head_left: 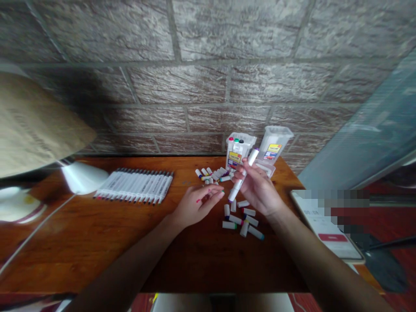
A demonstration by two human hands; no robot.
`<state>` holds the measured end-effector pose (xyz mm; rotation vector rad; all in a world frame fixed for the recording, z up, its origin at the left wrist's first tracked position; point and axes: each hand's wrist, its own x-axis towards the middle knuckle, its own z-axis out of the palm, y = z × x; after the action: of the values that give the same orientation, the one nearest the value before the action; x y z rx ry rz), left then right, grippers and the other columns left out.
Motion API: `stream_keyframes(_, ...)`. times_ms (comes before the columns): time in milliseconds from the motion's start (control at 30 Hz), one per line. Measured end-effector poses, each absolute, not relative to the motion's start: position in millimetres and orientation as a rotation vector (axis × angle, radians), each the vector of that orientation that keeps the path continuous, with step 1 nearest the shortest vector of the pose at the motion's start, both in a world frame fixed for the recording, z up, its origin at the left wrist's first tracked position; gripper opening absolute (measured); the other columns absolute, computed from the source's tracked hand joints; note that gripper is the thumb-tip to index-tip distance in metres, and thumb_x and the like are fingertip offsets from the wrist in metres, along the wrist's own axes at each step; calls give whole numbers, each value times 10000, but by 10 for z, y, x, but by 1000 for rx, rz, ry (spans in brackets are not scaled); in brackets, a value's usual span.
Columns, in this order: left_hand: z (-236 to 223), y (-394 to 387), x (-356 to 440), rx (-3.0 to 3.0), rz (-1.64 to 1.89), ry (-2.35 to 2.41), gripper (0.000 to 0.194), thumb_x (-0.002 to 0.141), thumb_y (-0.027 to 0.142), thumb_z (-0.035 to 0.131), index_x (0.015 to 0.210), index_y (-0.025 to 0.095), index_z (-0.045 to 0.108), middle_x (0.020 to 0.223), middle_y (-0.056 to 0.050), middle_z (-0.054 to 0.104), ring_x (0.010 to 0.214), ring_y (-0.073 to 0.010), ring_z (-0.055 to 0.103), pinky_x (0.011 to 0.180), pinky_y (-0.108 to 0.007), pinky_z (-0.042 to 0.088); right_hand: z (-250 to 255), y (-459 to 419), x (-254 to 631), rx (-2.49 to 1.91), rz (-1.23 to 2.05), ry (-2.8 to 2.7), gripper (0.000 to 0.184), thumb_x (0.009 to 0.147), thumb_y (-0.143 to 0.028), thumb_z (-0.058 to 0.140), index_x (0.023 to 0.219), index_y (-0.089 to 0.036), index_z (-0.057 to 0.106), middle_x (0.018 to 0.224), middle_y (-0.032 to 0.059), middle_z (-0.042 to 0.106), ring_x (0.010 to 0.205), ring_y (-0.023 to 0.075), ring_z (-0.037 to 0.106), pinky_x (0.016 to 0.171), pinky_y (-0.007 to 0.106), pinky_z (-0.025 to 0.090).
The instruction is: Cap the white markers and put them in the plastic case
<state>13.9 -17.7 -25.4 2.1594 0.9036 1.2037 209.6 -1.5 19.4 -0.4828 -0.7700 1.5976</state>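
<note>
My right hand [260, 188] is closed round a white marker [243, 175] with purple ends, held at a slant above the table. To its left, my left hand [198, 203] has thumb and fingers drawn together, with a small greenish spot at the tips; what they hold, if anything, I cannot make out. Red marks show on this hand. Loose white marker caps [236, 219] with coloured ends lie below my right hand. Another scatter of caps [215, 175] lies behind my hands, in front of a clear plastic container [242, 141] with several markers standing in it.
A second clear container [275, 143] stands at the back right. A row of white markers [134, 185] lies on the wooden table [107, 242] at left, beside a lamp [82, 177] with its cord. A tablet [328, 225] rests at the right edge. Behind is a brick wall [201, 82].
</note>
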Motion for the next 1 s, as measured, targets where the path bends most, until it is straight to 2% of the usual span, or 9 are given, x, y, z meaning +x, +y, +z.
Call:
stream_keyframes(67,-238,-176,130,2168,1221,898,212,978,292,563,1066,171,713,953,-57,791,839,-148,750,803,-240,581,226,-22,2110,-440,1679,-714,233,781,-308,810,829,-206,606,643,-69,485,539,61,428,563,198,444)
stream_keyframes(200,-203,-190,130,2197,1204,922,219,984,298,548,1042,179,722,897,-45,788,815,-148,745,783,-239,573,255,-23,2179,-349,1819,-686,539,768,-725,667,735,-202,542,550,-73,344,483,78,316,490,213,379)
stream_keyframes(267,-192,-196,132,2199,1192,933,227,982,308,546,1043,180,724,878,-43,787,797,-151,743,764,-240,572,235,-14,2221,-311,1855,-690,618,746,-815,596,708,-202,527,501,-88,281,439,72,232,437,210,318)
stream_keyframes(367,-185,-195,136,2199,1190,926,228,983,303,543,1033,175,725,870,-43,787,807,-151,746,767,-235,571,178,9,2265,-318,1895,-714,590,785,-785,572,669,-210,500,444,-110,201,397,68,125,384,209,235)
stream_keyframes(467,-187,-191,141,2209,1187,923,225,982,293,543,1024,170,726,860,-44,788,795,-148,747,758,-229,569,136,17,2277,-335,1914,-717,556,788,-742,568,625,-221,458,420,-114,187,383,70,97,364,215,205)
stream_keyframes(700,-193,-198,144,2228,1194,923,221,978,286,551,1026,163,727,861,-46,792,770,-142,748,743,-223,562,164,-41,2266,-229,1892,-706,501,785,-657,572,589,-229,401,412,-104,191,376,74,120,367,222,241)
stream_keyframes(1000,-194,-203,148,2247,1174,929,219,975,293,552,1009,174,733,862,-40,791,760,-146,742,727,-228,555,175,-60,2259,-235,1867,-712,519,795,-674,551,581,-236,374,415,-102,176,381,79,113,364,227,237)
